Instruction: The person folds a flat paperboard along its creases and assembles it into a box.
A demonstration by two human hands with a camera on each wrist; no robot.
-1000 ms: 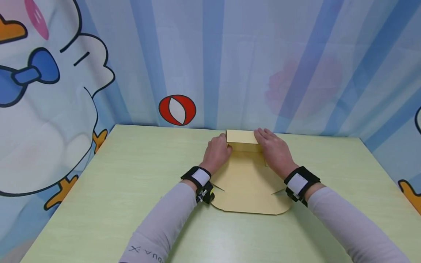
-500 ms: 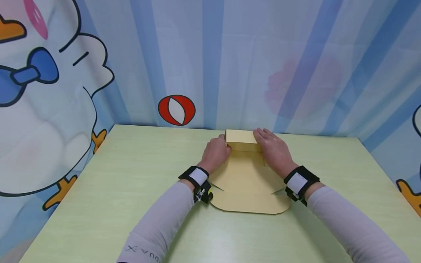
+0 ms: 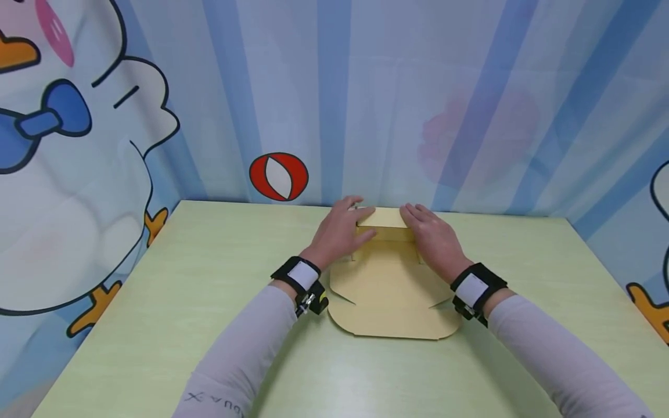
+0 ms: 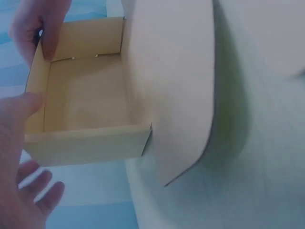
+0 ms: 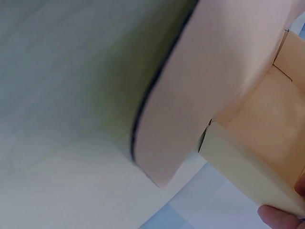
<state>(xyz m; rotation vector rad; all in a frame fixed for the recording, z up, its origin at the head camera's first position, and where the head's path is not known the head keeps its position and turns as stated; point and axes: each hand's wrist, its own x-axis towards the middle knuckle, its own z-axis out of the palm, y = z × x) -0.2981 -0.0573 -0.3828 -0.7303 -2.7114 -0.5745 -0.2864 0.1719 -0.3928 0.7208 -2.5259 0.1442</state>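
A tan cardboard box (image 3: 388, 233) stands at the table's far side, its walls folded up and its long lid flap (image 3: 392, 290) lying open towards me. My left hand (image 3: 338, 233) is at the box's left far corner. Its thumb touches the far wall in the left wrist view, while the other fingers spread loosely outside the box (image 4: 90, 143). With the thumb inside and fingers outside, my right hand (image 3: 438, 242) grips the right far corner. Only its fingertips (image 5: 279, 218) show in the right wrist view.
The pale wooden-look table (image 3: 172, 325) runs to a cloth backdrop (image 3: 376, 116) close behind the box. A cartoon duck (image 3: 63, 203) and a red-and-white ball (image 3: 279, 177) are printed on that cloth. Both wrists wear black straps (image 3: 478, 290) with small cameras.
My left hand has loosened its hold on the left corner and spread its fingers, with its wrist shifting left. The right hand keeps its grip; the box looks unmoved.
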